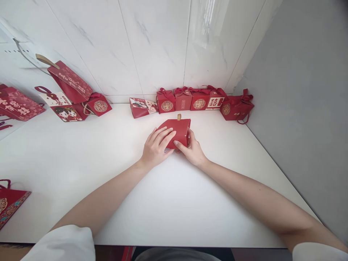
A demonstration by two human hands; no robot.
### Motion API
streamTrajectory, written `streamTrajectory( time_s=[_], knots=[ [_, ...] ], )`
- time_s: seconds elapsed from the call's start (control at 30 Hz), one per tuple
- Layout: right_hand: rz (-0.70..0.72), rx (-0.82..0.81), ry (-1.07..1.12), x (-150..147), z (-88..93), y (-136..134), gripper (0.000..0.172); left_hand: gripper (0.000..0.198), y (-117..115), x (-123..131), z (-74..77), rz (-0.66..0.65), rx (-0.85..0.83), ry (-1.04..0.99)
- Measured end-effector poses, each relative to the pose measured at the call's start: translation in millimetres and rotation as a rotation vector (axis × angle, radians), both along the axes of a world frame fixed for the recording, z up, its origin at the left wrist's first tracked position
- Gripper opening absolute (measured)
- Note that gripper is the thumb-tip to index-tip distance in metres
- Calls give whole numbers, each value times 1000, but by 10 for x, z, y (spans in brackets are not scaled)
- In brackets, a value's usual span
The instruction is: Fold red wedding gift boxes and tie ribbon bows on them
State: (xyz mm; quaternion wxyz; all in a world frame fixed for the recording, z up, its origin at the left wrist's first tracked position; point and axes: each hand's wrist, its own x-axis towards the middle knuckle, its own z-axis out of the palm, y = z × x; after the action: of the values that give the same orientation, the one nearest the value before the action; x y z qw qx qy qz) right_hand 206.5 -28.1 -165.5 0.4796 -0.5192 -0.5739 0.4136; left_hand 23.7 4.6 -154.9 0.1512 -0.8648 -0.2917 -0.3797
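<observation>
A red paper gift box point(178, 126) with a small gold loop on its far edge sits between my hands above the white table. My left hand point(156, 146) rests its fingers over the box's left side and top, with the thumb low at the near edge. At the right end my right hand point(192, 148) grips the box, its thumb on the near face and its fingers partly hidden at the end, which looks unclosed. The underside of the box is hidden.
Along the tiled wall stand several red boxes with ribbon bows point(183, 99) and a small patterned box point(141, 108). Stacked red boxes point(72, 87) are at the back left. A red bag with a rope handle point(12, 203) lies at the left edge. A grey panel point(299, 119) borders the right side.
</observation>
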Motion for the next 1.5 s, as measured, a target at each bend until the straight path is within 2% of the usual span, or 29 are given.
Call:
streamTrajectory(
  time_s=[0.13, 0.3, 0.4, 0.53, 0.63, 0.8, 1.0, 1.17, 1.23, 1.37, 1.5],
  knots=[
    [-33, 117, -22, -11, 26, -30, 80, 60, -58, 47, 26, 12, -60, -46],
    [-24, 338, -102, 26, 31, -17, 58, 46, -93, 74, 22, 8, -113, -59],
    [-41, 456, -173, 70, 1, 28, 47, 46, -83, 49, 30, -36, -168, -92],
    [-70, 575, -271, 108, -30, 75, 44, 40, -68, 7, 63, -114, -292, -123],
    [-53, 644, -322, 116, -26, 89, 44, 32, -56, 1, 75, -94, -403, -174],
    [-6, 661, -362, 119, -5, 85, 44, 24, -35, 12, 64, -52, -448, -230],
    [-29, 709, -409, 131, -13, 70, 42, 31, 7, -16, 21, -131, -462, -242],
    [-37, 721, -425, 122, -29, 74, 63, 49, 31, -1, 3, -121, -467, -244],
    [-28, 726, -440, 124, -29, 81, 65, 53, 38, 5, 5, -126, -471, -256],
    [64, 724, -482, 142, -5, 86, 63, 52, 58, -11, 0, -177, -473, -283],
    [167, 631, -482, 145, 32, 74, 71, 38, 60, -32, -1, -180, -498, -295]
  ],
)
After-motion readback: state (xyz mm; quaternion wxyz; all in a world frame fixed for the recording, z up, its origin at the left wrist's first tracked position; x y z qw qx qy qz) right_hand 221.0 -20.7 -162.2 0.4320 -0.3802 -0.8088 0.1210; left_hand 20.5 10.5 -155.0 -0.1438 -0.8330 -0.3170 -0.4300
